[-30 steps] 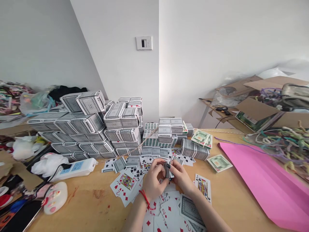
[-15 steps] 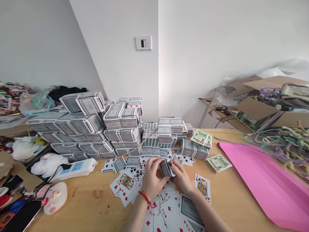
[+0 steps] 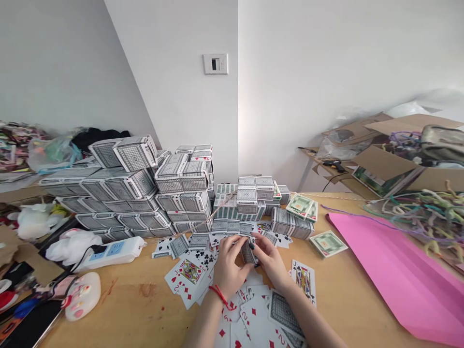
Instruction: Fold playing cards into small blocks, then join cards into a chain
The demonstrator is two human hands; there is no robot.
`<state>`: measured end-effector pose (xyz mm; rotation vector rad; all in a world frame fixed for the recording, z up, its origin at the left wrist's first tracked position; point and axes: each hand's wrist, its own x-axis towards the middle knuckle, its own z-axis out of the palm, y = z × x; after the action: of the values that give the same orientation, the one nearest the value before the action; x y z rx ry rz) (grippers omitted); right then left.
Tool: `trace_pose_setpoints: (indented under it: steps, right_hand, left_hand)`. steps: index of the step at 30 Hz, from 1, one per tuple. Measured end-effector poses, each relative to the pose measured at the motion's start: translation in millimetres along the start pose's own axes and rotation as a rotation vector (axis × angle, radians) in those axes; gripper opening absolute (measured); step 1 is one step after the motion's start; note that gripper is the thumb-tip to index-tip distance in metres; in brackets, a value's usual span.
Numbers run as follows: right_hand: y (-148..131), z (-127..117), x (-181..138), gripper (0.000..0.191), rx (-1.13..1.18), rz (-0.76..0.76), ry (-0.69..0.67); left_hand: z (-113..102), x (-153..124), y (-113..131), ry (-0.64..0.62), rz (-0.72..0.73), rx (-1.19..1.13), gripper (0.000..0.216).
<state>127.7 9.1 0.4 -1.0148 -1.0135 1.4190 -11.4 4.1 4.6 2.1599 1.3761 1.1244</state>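
Note:
My left hand (image 3: 229,267) and my right hand (image 3: 268,260) meet over the middle of the wooden table (image 3: 137,309). Both pinch a small folded block of playing cards (image 3: 248,251) with a grey patterned back, held just above the table. Loose playing cards (image 3: 188,276) lie face up and face down under and around my hands. A red string circles my left wrist. Behind my hands, small card blocks (image 3: 232,226) stand in a row.
A tall heap of card blocks (image 3: 141,188) fills the back left. A white power strip (image 3: 110,252) and a pink-white gadget (image 3: 81,295) lie at left. A pink paper sheet (image 3: 395,275), green-backed card packs (image 3: 328,243), cardboard boxes (image 3: 391,164) and pipe cleaners (image 3: 427,208) sit at right.
Both hands have moved slightly away from me with the card block, which has turned from edge-on to show more of its patterned face.

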Motion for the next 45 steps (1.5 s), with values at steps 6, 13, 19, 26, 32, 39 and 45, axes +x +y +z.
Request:
trace_pose_setpoints:
  steps: [6, 13, 19, 26, 32, 39, 45]
  right_hand:
    - [-4.5, -1.3, -0.2, 0.039, 0.004, -0.021, -0.083]
    - [-4.4, -2.9, -2.4, 0.042, 0.115, 0.054, -0.211]
    - [-2.3, -3.0, -3.0, 0.043, 0.166, 0.088, -0.19]
    - [-1.1, -4.3, -2.0, 0.044, 0.159, 0.098, -0.153]
    - [-2.7, -3.3, -3.0, 0.049, 0.11, 0.115, -0.065]
    - [-5.6, 0.7, -2.0, 0.057, 0.051, -0.056, 0.028]
    - [-3.0, 0.7, -0.3, 0.057, 0.007, -0.157, 0.03]
  left_hand:
    - [0.4, -0.3, 0.4, -0.005, -0.028, -0.019, 0.056]
    - [0.9, 0.4, 3.3, -0.04, -0.026, -0.091, 0.046]
    - [0.6, 0.3, 4.8, -0.041, 0.011, -0.099, 0.047]
    - [0.2, -1.1, 6.7, -0.054, 0.003, -0.067, 0.049]
    - [0.7, -3.1, 9.8, -0.062, 0.001, -0.049, 0.05]
    - [12.4, -1.5, -5.2, -0.01, -0.28, -0.277, 0.058]
    - [1.2, 9.2, -8.4, -0.279, -0.677, -0.968, 0.03]
